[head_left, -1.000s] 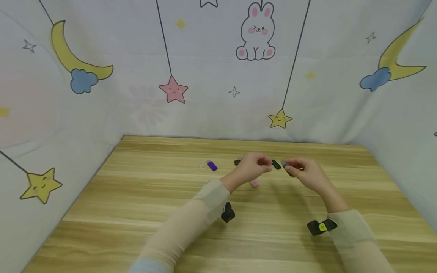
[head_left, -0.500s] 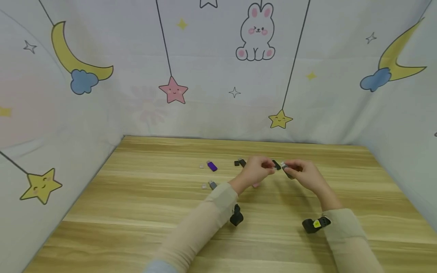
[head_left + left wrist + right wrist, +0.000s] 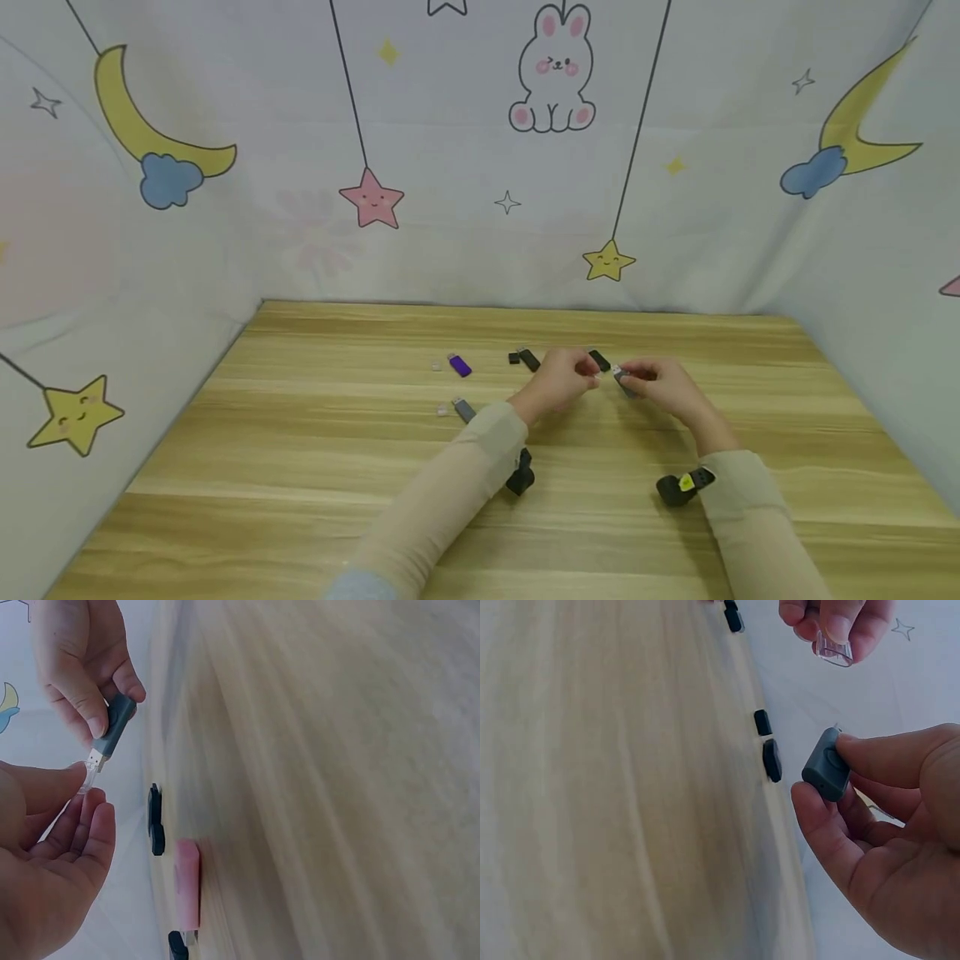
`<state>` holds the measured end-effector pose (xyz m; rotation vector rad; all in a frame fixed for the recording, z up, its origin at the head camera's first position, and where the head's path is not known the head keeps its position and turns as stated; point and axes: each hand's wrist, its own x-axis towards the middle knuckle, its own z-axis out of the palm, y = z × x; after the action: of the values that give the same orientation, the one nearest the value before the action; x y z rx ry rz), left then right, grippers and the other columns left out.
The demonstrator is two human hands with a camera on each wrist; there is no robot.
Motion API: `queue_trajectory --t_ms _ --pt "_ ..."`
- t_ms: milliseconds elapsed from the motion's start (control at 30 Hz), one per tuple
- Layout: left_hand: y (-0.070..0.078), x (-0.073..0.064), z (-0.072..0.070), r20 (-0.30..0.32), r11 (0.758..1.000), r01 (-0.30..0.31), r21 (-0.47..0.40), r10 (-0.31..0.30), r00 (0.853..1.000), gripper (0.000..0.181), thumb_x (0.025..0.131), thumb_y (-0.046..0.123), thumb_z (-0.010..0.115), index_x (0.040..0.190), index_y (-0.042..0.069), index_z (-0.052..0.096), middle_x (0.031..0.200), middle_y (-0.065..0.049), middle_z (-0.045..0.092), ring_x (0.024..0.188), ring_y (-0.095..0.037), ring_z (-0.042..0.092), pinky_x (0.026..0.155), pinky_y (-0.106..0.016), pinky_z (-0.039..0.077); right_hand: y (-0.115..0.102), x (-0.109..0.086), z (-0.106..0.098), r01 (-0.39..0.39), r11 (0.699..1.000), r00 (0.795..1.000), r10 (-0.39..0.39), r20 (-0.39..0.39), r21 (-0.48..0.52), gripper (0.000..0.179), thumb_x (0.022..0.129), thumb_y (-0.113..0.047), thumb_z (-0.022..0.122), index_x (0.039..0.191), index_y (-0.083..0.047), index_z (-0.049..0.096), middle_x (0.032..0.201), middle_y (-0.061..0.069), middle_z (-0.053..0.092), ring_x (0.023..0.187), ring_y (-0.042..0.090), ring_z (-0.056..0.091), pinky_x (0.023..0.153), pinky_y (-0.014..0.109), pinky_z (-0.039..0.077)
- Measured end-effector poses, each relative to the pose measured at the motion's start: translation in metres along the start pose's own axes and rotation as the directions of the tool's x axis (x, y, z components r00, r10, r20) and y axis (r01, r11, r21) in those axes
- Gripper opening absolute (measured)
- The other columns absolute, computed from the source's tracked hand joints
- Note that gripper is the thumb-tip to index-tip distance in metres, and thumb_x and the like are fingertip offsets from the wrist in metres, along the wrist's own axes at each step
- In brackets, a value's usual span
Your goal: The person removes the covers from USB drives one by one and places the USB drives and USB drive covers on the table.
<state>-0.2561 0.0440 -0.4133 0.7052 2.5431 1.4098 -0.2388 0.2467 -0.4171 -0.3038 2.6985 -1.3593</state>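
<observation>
My left hand (image 3: 558, 381) pinches a small clear plastic cap (image 3: 834, 651) between thumb and fingertips. The thumb and fingers of my right hand (image 3: 670, 390) grip a grey USB flash drive (image 3: 826, 766), its metal plug pointing at the cap. Both are held above the table. In the left wrist view, the plug (image 3: 95, 757) appears at the mouth of the cap; whether it enters cannot be told. A black flash drive (image 3: 599, 360) lies just behind the hands. On the table a pink flash drive (image 3: 187, 885) shows in the left wrist view.
A purple flash drive (image 3: 461, 365) lies to the left with a clear cap (image 3: 437, 366) beside it. In front is another grey flash drive (image 3: 464, 410) near its clear cap (image 3: 442, 410). A second black drive (image 3: 529, 359) lies beside a black cap (image 3: 513, 358). A printed curtain (image 3: 450, 267) backs the table.
My left hand has shifted slightly right and toward me, bringing the cap closer to the drive. Its forearm uncovers the grey drive on the left. My right hand has lowered a little with its drive.
</observation>
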Motion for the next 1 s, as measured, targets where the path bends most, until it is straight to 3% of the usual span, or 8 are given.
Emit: queue_trajectory --t_ms 267,533,1000 --pt "-0.002 0.004 0.004 0.034 0.996 0.012 0.092 -0.015 0.999 0.017 0.090 0.005 0.065 0.106 0.000 0.070 0.098 -0.005 0.067 0.086 -0.011 0.058 0.073 -0.019 0.048 0.006 -0.002 0.001 -0.083 0.996 0.996 0.084 0.042 -0.016 0.039 0.098 -0.015 0.056 0.126 0.012 0.054 0.118 0.026 0.060 0.087 0.020 0.064 0.075 0.030 0.054" --pt "-0.005 0.008 0.007 0.052 0.977 0.024 0.212 -0.036 0.998 0.013 0.089 0.006 0.066 0.100 0.004 0.071 0.097 -0.005 0.069 0.088 -0.014 0.062 0.074 -0.021 0.049 0.008 0.000 0.005 -0.091 0.995 0.993 0.093 0.079 -0.036 0.036 0.097 -0.012 0.057 0.123 0.012 0.056 0.118 0.026 0.060 0.084 0.017 0.062 0.072 0.030 0.055" --pt "-0.011 0.016 0.013 0.093 0.967 0.033 0.251 -0.059 0.994 0.014 0.088 0.006 0.066 0.099 0.003 0.072 0.100 -0.006 0.071 0.092 -0.017 0.063 0.078 -0.023 0.050 0.010 0.005 0.008 -0.107 0.991 0.990 0.113 0.082 -0.076 0.036 0.095 -0.014 0.059 0.122 0.011 0.059 0.108 0.020 0.065 0.078 0.014 0.061 0.068 0.029 0.051"
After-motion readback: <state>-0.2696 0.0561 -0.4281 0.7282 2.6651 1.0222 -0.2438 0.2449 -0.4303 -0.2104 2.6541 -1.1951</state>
